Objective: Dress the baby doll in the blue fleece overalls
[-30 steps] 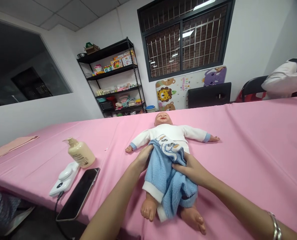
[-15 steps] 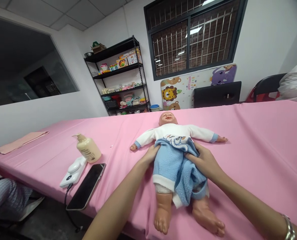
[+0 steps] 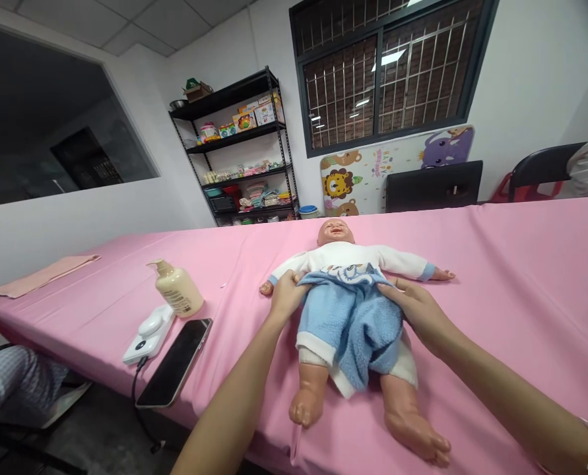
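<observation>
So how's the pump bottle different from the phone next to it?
The pump bottle stands up, while the phone lies flat.
The bottle is cream-coloured; the phone's screen is black.
The bottle is rounded with a spout on top, but the phone is a thin, flat slab.
Both are on the pink tablecloth, left of the baby doll.

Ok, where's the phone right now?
In the head view, the phone lies left of the doll on the pink tablecloth, at the near edge, beside the white device and in front of the cream pump bottle.
</observation>
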{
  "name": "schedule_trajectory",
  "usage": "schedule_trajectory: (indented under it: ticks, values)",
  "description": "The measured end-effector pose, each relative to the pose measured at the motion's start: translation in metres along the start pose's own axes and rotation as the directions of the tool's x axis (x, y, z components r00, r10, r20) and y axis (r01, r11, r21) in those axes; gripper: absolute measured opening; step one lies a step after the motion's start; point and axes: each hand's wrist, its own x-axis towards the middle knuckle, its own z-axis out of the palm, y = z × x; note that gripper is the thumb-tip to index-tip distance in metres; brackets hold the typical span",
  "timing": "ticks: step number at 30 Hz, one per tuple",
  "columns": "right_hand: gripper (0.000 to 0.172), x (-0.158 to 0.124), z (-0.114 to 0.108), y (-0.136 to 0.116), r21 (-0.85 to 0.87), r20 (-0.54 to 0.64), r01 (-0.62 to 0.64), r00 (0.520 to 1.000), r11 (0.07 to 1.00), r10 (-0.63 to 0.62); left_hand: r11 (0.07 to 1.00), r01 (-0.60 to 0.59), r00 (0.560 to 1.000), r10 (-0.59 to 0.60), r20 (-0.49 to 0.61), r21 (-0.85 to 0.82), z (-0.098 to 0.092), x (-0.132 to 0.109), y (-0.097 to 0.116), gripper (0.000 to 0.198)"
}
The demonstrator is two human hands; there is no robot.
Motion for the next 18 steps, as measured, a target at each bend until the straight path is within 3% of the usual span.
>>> schedule_trajectory:
  ticks: [2,4,7,9,11,12,14,15,16,18]
  values:
    - [0.049,-0.003,0.002,-0.005,0.164,0.062,-0.043,0.998,0.985,0.033,0.966,-0.157,0.986,0.142,-0.085,-0.204,0.000,-0.011,0.017,0.022]
    - [0.050,-0.009,0.006,-0.010,0.194,0.121,-0.030,0.993,0.980,0.006,0.868,-0.400,0.915,0.358,-0.187,-0.294,-0.002,-0.026,0.038,0.017]
    - [0.051,-0.022,0.013,-0.018,0.034,0.217,0.102,0.970,0.994,-0.107,0.671,-0.725,0.687,0.689,-0.231,-0.157,-0.005,-0.046,0.062,0.050]
    - [0.059,-0.030,0.016,-0.022,-0.050,0.320,0.170,0.936,0.984,-0.145,0.575,-0.818,0.573,0.808,-0.137,-0.027,-0.007,-0.053,0.070,0.075]
    - [0.064,-0.032,0.016,-0.023,-0.106,0.355,0.200,0.923,0.974,-0.151,0.538,-0.842,0.537,0.843,-0.028,0.048,-0.009,-0.053,0.071,0.080]
    - [0.062,-0.031,0.014,-0.022,-0.153,0.304,0.222,0.938,0.963,-0.168,0.536,-0.841,0.539,0.842,0.023,0.071,-0.009,-0.052,0.069,0.072]
    - [0.055,-0.021,0.007,-0.012,-0.330,0.087,0.274,0.962,0.903,-0.260,0.535,-0.838,0.546,0.829,0.119,0.109,-0.008,-0.049,0.066,0.041]
    - [0.054,-0.015,0.003,-0.005,-0.438,-0.032,0.268,0.949,0.858,-0.313,0.532,-0.839,0.545,0.820,0.177,0.117,-0.007,-0.047,0.064,0.026]
    - [0.058,-0.008,-0.001,0.004,-0.527,-0.124,0.232,0.931,0.818,-0.344,0.527,-0.843,0.536,0.809,0.242,0.107,-0.006,-0.046,0.063,0.018]
    - [0.073,0.004,-0.007,0.020,-0.587,-0.187,0.165,0.925,0.792,-0.332,0.535,-0.844,0.510,0.785,0.352,0.029,-0.002,-0.046,0.061,0.016]
